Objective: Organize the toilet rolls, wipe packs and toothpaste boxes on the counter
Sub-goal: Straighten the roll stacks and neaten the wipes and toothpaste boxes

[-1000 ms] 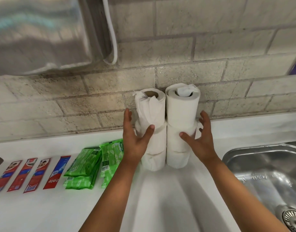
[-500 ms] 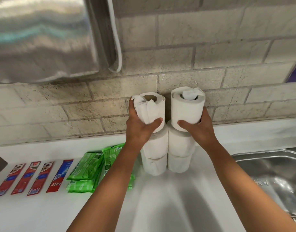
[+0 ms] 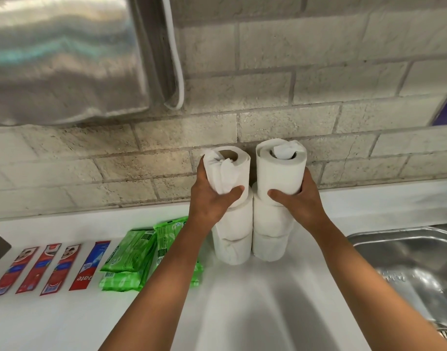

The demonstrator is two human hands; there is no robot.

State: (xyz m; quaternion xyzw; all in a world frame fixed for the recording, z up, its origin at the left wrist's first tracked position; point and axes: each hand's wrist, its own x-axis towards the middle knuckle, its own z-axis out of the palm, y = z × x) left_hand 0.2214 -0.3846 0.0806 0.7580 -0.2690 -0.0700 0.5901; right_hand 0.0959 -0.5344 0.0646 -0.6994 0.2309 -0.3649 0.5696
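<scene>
Two stacks of white toilet rolls stand side by side against the tiled wall, three rolls high each. My left hand (image 3: 212,201) grips the top roll of the left stack (image 3: 227,168), whose loose end hangs down its front. My right hand (image 3: 297,198) grips the top roll of the right stack (image 3: 280,165). Lower rolls (image 3: 233,236) rest on the white counter (image 3: 242,300). Green wipe packs (image 3: 131,257) lie piled left of the stacks, partly hidden by my left forearm. Several red toothpaste boxes (image 3: 50,267) lie flat in a row at the far left.
A steel sink (image 3: 407,269) sits at the right, with its drain at the bottom right corner. A shiny metal dispenser (image 3: 65,59) hangs on the wall above the counter's left side, with a white cable (image 3: 175,59) beside it.
Both hands rose from the middle rolls to the top rolls and closed around them. The view has tilted slightly, so the stacks appear a little lower.
</scene>
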